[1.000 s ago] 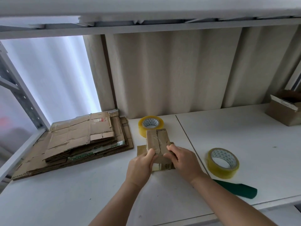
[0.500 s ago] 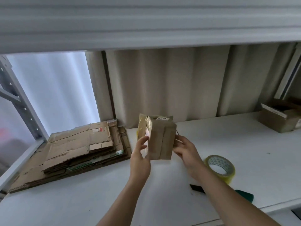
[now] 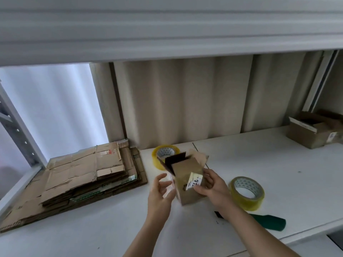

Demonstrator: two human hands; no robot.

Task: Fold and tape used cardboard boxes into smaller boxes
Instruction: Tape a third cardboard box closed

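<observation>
right hand [image 3: 211, 188] grips the small cardboard box [image 3: 187, 180] by its right side, thumb across a white label [image 3: 194, 181] with handwritten digits, holding it tilted above the white tabletop [image 3: 259, 160] with its top flaps open. left hand [image 3: 160, 191] hovers just beside the box's left face, fingers spread and relaxed, holding nothing; whether it touches the box cannot be told. behind the box, partly hidden by its flaps, lies a yellowish tape roll [image 3: 165, 156]; a second tape roll [image 3: 246, 192] lies flat just right of the right wrist. a dark green tool handle [image 3: 267, 221] lies near the front edge, partly covered by the right forearm. a stack of flattened cardboard [image 3: 83, 175] fills the left of the tabletop. an open brown carton [image 3: 311, 130] sits at the far right. beige corrugated panelling [image 3: 185, 101] backs the bench, under a white shelf [image 3: 167, 30].
</observation>
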